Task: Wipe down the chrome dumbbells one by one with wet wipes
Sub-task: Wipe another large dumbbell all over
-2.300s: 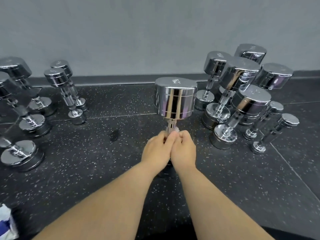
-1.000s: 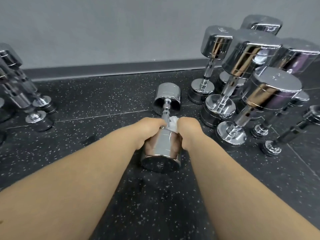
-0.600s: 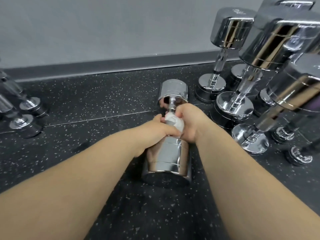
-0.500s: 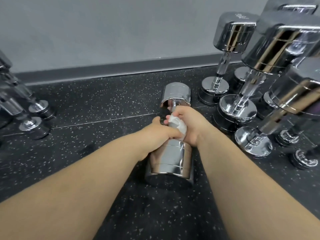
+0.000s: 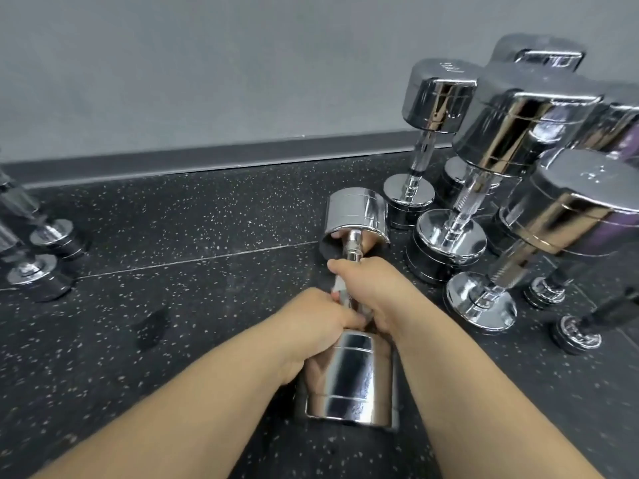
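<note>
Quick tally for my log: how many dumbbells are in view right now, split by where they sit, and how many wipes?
1 lying dumbbell, centre floor
7 standing dumbbells on the right
2 standing dumbbells on the left, blurred and partly cut off
1 wet wipe, on the lying one's handle
Total: 11 things, 10 of them dumbbells

No lettering is legible. Faint stamped marks show on the top face of the rear dumbbell point(image 5: 441, 98) and of the nearer dumbbell point(image 5: 567, 205), both standing on end, too blurred to read.
</note>
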### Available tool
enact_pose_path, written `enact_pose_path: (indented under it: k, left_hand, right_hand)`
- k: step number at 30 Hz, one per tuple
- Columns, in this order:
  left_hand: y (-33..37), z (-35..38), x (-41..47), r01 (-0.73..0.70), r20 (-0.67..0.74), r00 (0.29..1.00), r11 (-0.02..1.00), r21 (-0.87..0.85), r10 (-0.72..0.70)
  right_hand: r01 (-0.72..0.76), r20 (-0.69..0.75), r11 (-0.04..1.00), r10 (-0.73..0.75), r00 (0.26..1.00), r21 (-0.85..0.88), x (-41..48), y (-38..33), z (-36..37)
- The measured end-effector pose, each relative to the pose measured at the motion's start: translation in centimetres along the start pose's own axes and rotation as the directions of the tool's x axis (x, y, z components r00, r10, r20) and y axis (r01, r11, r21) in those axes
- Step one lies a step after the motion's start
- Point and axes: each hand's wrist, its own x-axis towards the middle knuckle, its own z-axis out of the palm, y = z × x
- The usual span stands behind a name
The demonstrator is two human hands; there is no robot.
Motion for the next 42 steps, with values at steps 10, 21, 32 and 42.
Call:
enact_pose_path:
  k: [10,21,32,42]
  left_hand:
    - [3.4,-0.5,2.4,-0.435,-0.23,0.817,0.827,0.356,0.529]
    - [9.9,-4.5,13.8,-0.518,-0.219,0.632,0.615,0.594,0.743]
    - [7.6,-3.6,12.5,-0.484,-0.236,0.681,0.669,0.564,0.693]
    - [7.6,-3.0,12.4,-0.425,-0.268,0.703,0.691,0.584,0.659]
  right_hand:
    - [0.47,-0.207,0.797,-0.569,0.796,-0.38,-1.1,-7.3,0.0]
    - [0.545,-0.403,0.806,-0.59,0.7,-0.232,9.8,-13.3,-0.3]
    - [0.576,-0.395,0.808,-0.572,0.719,-0.122,8.2,-10.2,0.4]
    - [0.553,-0.34,0.821,-0.565,0.752,-0.141,7.4,-9.9,0.0]
